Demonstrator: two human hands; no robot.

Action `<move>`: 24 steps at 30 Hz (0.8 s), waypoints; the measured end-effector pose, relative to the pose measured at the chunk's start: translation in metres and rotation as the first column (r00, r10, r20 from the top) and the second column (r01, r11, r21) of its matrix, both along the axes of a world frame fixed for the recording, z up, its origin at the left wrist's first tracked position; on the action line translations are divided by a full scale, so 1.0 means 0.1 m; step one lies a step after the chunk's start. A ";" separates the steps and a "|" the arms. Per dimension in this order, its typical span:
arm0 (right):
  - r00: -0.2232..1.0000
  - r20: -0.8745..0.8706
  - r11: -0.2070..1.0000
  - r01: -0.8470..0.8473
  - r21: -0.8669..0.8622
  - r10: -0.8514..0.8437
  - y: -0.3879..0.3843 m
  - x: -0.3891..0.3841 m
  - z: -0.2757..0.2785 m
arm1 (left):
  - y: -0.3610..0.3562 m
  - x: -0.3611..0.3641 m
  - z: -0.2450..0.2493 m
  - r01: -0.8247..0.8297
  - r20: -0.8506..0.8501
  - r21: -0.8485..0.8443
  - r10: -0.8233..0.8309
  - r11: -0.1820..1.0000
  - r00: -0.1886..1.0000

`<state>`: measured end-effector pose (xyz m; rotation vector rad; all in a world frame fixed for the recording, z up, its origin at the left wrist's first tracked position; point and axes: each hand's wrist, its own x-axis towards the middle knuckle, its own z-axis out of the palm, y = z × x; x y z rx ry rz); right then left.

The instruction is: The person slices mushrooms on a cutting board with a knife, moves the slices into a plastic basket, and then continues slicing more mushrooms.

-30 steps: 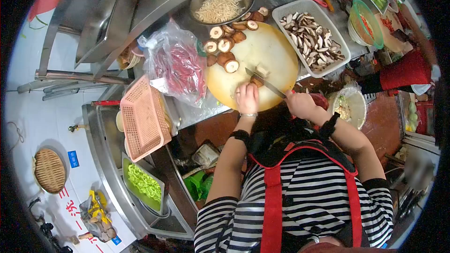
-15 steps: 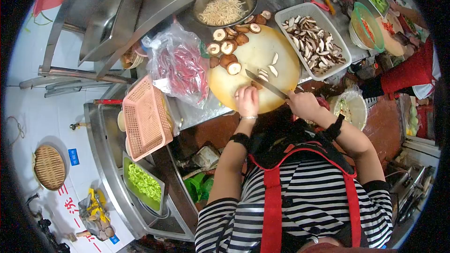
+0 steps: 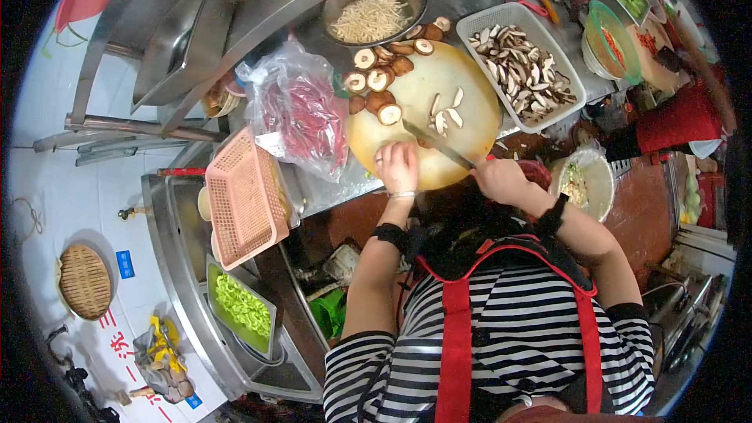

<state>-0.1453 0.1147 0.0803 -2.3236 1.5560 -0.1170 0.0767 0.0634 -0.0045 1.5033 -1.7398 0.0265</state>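
Note:
The round yellowish cutting board (image 3: 470, 70) lies in front of me. My right hand (image 3: 501, 180) is closed round the handle of a knife (image 3: 445, 149), whose blade points up-left over the board. My left hand (image 3: 398, 166) rests at the board's near left edge, left of the blade, fingers slightly bent and apart; what is under them is hidden. A brown mushroom piece (image 3: 423, 139) lies against the blade. Several pale mushroom slices (image 3: 446, 119) are scattered just beyond it. Whole shiitake mushrooms (image 3: 381, 102) with trimmed stems sit along the board's far left side.
A white basket (image 3: 576, 70) of sliced mushrooms stands right of the board. Behind is a pan (image 3: 419, 12) of pale strips. On the left are a plastic bag (image 3: 294, 102) with reddish contents and a pink basket (image 3: 243, 204). Another person's red sleeve (image 3: 677, 121) is at right.
My left hand has shifted left, away from the blade. The knife has moved slightly left, and the mushroom slices beyond it lie spread differently.

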 end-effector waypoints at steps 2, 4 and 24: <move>0.996 -0.084 0.999 -0.006 0.047 0.010 -0.02 0.08 -0.21 | -0.03 -0.02 0.02 0.000 0.002 -0.009 0.000 1.000 1.000; 0.998 -0.067 0.998 -0.006 0.059 0.009 -0.09 0.08 -0.05 | -0.05 -0.12 0.00 0.025 0.026 0.029 -0.025 0.999 0.999; 0.982 0.033 0.982 0.185 0.036 -0.186 -0.11 -0.35 -0.12 | -0.08 0.00 0.06 0.292 0.068 0.122 -0.301 0.949 0.951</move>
